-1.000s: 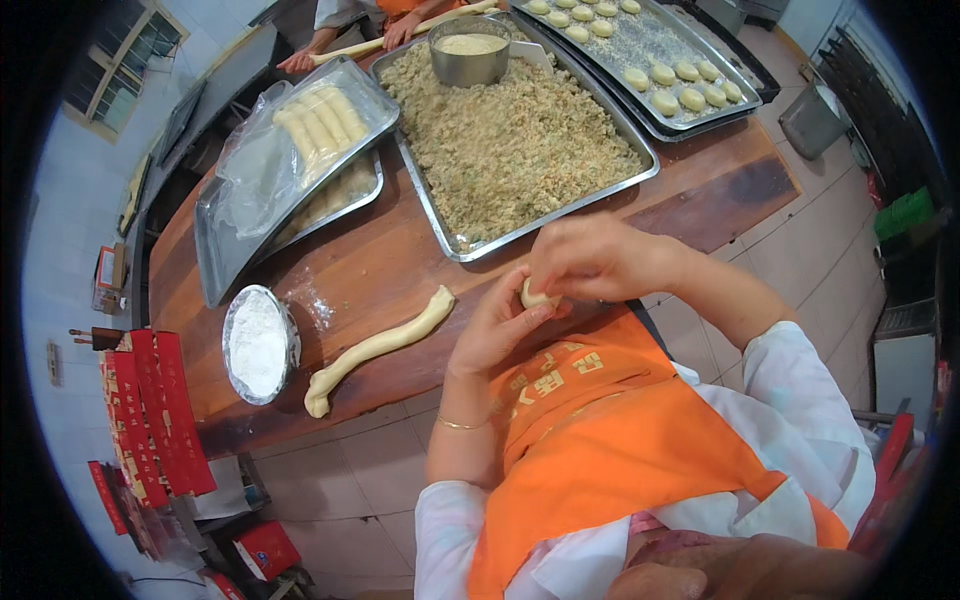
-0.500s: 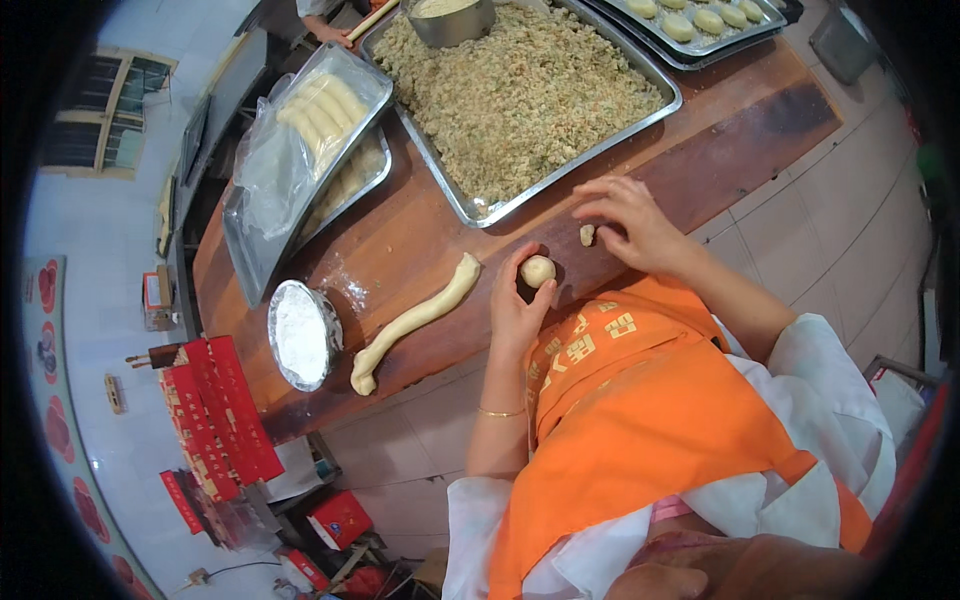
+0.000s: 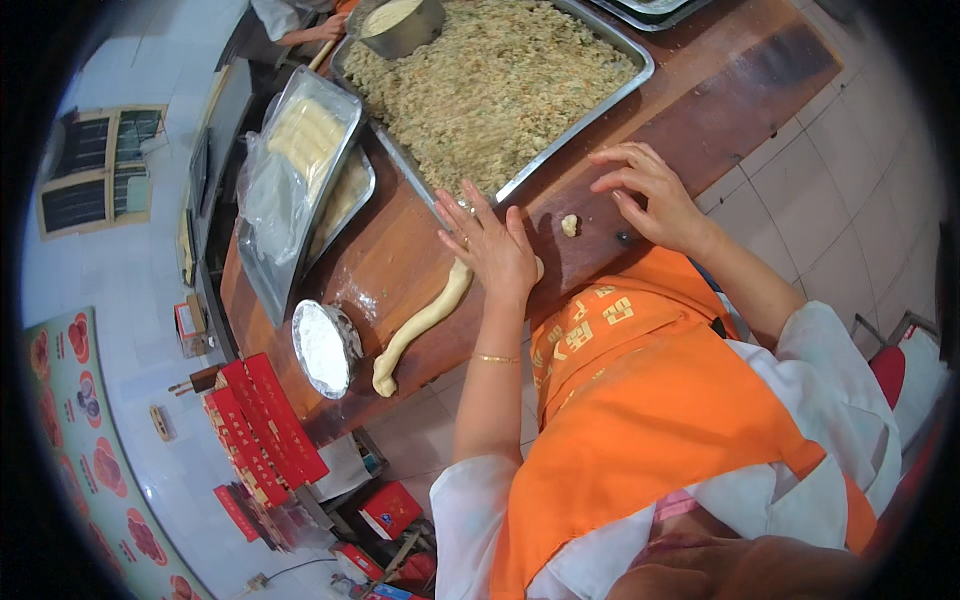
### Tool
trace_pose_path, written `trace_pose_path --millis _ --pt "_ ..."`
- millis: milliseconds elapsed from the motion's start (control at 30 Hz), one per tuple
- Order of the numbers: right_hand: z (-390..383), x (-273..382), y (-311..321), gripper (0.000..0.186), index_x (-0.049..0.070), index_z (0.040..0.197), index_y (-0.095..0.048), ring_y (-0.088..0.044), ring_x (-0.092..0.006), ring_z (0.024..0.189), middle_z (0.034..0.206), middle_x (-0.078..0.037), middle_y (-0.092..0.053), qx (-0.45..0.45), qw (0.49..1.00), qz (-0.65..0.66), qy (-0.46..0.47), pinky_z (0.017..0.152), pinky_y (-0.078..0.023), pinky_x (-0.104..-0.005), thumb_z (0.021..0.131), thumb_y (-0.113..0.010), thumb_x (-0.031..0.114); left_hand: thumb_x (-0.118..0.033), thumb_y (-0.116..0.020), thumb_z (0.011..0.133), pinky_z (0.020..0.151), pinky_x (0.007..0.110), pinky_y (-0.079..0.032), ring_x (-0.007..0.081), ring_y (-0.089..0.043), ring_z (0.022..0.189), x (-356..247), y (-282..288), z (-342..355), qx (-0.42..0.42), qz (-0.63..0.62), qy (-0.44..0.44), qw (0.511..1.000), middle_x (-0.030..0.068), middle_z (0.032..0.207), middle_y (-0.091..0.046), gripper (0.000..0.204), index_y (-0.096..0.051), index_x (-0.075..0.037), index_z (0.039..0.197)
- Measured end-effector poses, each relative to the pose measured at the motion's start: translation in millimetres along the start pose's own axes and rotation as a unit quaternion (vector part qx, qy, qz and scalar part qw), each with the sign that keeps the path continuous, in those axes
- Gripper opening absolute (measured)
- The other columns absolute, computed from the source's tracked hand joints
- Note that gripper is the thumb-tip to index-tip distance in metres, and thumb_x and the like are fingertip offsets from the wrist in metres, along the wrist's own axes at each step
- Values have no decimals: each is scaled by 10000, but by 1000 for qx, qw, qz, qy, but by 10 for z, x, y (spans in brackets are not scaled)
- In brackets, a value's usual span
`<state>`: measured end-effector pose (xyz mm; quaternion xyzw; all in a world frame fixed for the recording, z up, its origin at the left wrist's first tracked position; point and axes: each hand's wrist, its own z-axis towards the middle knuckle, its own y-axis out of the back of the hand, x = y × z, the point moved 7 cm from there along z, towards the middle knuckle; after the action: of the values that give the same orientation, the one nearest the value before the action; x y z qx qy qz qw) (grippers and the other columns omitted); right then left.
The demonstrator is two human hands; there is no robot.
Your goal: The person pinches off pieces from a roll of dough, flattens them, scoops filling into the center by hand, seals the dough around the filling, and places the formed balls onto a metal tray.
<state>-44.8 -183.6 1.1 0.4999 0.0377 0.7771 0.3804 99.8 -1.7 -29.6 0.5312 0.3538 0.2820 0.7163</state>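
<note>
My left hand (image 3: 490, 245), its fingers spread, hovers or rests near the corner of the big filling tray; I cannot tell if it touches the wood. Behind its wrist side peeks the pale edge of a round dough ball (image 3: 540, 269), mostly hidden. A long dough rope (image 3: 425, 322) runs from under that hand toward the flour bowl. My right hand (image 3: 655, 195) is held above the table's near edge, fingers loosely bent and apart, nothing seen in them. Between the two hands lies a small scrap of dough (image 3: 570, 225).
Crumbly filling fills a large metal tray (image 3: 520, 187), with a metal bowl (image 3: 403, 28) on it. To the left stand stacked trays (image 3: 283, 265) of dough rolls under plastic and a flour bowl (image 3: 325, 348). Another person's hand (image 3: 328, 30) shows at the far side.
My left hand has let go of the dough ball and moved left, its fingers spreading. My right hand has lifted away from the dough scrap. The view has shifted.
</note>
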Motion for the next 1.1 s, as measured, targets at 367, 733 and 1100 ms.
trace_pose_path --millis 367,733,1100 --pt "-18 -76 116 185 44 904 -674 -545 -327 1160 1241 -109 -614 -32 999 -7 -14 964 -464 -410 774 -587 -55 -326 -582 967 1151 651 -42 384 21 1518 -64 -105 2 17 69 -36 997 218 1636 8 763 -161 -184 1587" --pt "-78 52 213 186 50 903 -673 -538 -318 1166 1244 -103 -604 -37 999 -9 -11 986 -448 -409 770 -596 -55 -336 -590 956 1145 656 -74 390 -24 1516 -13 -118 22 -26 83 -71 994 219 1635 -49 752 -198 -198 1583" --pt "-200 43 252 171 51 895 -681 -531 -332 1161 1236 -109 -607 -17 999 -18 -35 996 -429 -421 775 -589 -30 -371 -454 1012 1172 600 -56 331 -19 1529 -144 -83 19 -10 87 -50 995 184 1648 -56 665 -184 -167 1584"
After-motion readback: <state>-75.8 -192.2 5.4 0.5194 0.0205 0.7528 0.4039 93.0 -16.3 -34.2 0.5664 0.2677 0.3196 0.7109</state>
